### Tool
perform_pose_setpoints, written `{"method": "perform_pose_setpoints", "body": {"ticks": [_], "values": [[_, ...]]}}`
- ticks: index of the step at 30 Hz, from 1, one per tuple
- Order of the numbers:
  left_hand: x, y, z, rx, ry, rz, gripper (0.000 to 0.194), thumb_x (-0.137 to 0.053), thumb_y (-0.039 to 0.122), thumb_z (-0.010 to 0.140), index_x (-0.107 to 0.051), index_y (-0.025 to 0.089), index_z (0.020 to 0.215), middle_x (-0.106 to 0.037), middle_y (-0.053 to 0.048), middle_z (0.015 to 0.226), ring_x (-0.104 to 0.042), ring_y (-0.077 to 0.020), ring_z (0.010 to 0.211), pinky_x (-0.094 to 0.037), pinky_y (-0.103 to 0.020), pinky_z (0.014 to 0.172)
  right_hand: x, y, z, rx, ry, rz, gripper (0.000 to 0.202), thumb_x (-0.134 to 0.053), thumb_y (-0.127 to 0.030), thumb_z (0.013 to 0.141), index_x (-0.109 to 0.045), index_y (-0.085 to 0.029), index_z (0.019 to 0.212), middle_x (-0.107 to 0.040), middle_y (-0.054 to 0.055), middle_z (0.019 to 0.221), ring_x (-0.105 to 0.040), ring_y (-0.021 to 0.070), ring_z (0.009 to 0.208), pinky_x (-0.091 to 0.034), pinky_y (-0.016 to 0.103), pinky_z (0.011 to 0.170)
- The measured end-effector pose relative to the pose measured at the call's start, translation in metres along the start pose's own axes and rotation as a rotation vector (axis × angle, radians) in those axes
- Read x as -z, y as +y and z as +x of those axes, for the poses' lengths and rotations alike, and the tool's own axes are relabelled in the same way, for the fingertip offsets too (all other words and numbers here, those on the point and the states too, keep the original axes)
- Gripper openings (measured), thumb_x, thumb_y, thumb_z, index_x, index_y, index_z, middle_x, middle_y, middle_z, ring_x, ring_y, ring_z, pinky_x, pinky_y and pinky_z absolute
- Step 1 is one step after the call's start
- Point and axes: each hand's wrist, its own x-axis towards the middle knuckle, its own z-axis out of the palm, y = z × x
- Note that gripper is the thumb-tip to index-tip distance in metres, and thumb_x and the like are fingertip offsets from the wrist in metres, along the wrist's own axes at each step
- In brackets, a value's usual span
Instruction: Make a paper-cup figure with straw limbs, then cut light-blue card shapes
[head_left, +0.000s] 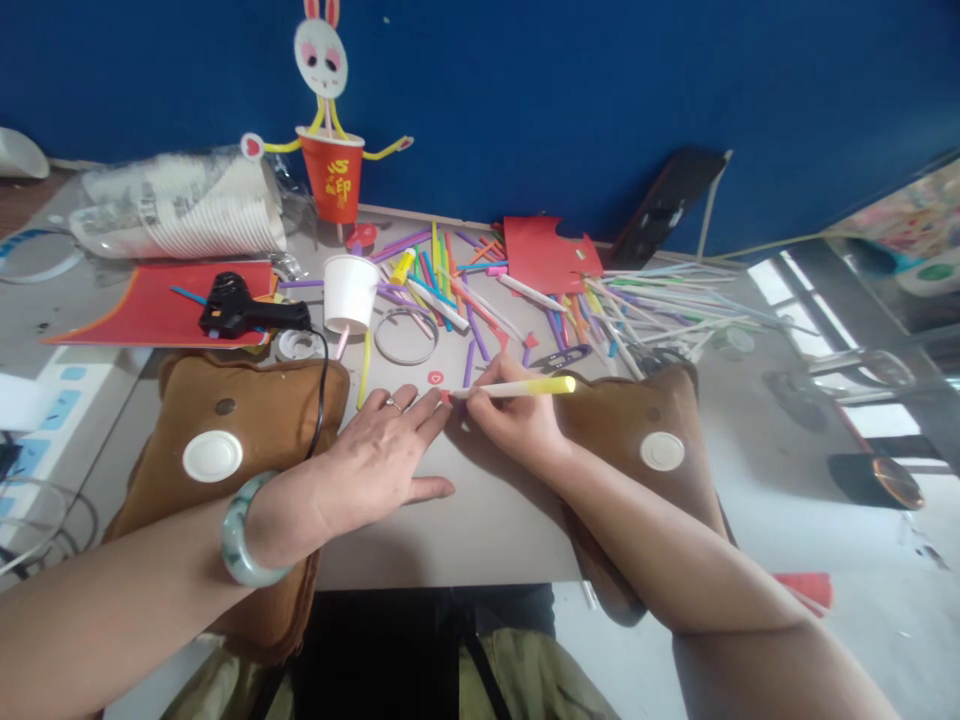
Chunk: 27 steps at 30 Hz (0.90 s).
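Observation:
A white marker with a yellow end is pinched in the fingers of my right hand, its tip pointing left. Just at that tip lies a tiny red piece, against the fingertips of my left hand. My left hand rests palm down on the grey table, fingers outstretched and thumb apart. Beyond the fingertips sits a small red round piece with a heart outline. A white paper cup with a straw under it is farther back.
A rabbit figure on a red cup stands at the back. Markers and coloured sticks are scattered beside red paper. A black glue gun lies left, near bagged paper cups. Brown cushions flank both forearms.

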Motion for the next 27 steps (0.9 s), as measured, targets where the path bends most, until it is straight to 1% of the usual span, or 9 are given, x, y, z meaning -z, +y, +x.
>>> {"method": "perform_pose_setpoints", "body": {"ticks": [4, 8, 12, 19, 27], "values": [[-0.0004, -0.0006, -0.0001, -0.010, -0.002, -0.009, 0.077, -0.057, 0.062, 0.086, -0.043, 0.013, 0.144, -0.046, -0.013, 0.149, -0.045, -0.0337, 0.128, -0.037, -0.049, 0.101, 0.0002, 0.0008, -0.0003, 0.007, 0.004, -0.022, 0.015, -0.057, -0.014, 0.072, -0.046, -0.022, 0.064, -0.051, -0.006, 0.054, -0.045, 0.0091, 0.049, -0.037, 0.023, 0.047], [-0.0012, -0.0010, -0.0001, -0.013, 0.010, -0.024, 0.077, -0.058, 0.062, 0.085, -0.043, 0.014, 0.144, -0.047, -0.013, 0.148, -0.045, -0.0342, 0.128, -0.037, -0.049, 0.101, 0.0003, 0.0011, -0.0007, 0.012, 0.002, -0.030, 0.016, -0.057, -0.014, 0.072, -0.046, -0.022, 0.064, -0.051, -0.005, 0.054, -0.045, 0.0091, 0.049, -0.037, 0.023, 0.048], [0.0004, -0.0011, 0.0005, -0.019, 0.000, -0.026, 0.076, -0.059, 0.062, 0.085, -0.045, 0.014, 0.142, -0.047, -0.014, 0.147, -0.047, -0.0340, 0.125, -0.038, -0.050, 0.100, -0.0001, 0.0012, -0.0011, 0.014, 0.003, -0.024, 0.016, -0.056, -0.014, 0.072, -0.045, -0.022, 0.063, -0.051, -0.005, 0.054, -0.045, 0.0089, 0.048, -0.036, 0.022, 0.047], [0.0003, -0.0011, 0.0008, -0.020, -0.017, -0.028, 0.077, -0.058, 0.062, 0.086, -0.044, 0.013, 0.143, -0.046, -0.014, 0.149, -0.046, -0.0337, 0.126, -0.038, -0.050, 0.101, -0.0002, 0.0004, -0.0014, 0.015, -0.010, 0.002, 0.016, -0.055, -0.015, 0.071, -0.044, -0.022, 0.063, -0.051, -0.005, 0.053, -0.044, 0.0090, 0.048, -0.036, 0.022, 0.047], [-0.0039, -0.0018, -0.0019, -0.014, 0.018, -0.046, 0.081, -0.057, 0.065, 0.085, -0.042, 0.013, 0.145, -0.044, -0.014, 0.151, -0.043, -0.0345, 0.131, -0.035, -0.051, 0.105, -0.0003, 0.0000, -0.0005, 0.020, -0.007, -0.003, 0.015, -0.055, -0.014, 0.071, -0.045, -0.022, 0.063, -0.050, -0.006, 0.052, -0.043, 0.0084, 0.047, -0.035, 0.022, 0.046]]}}
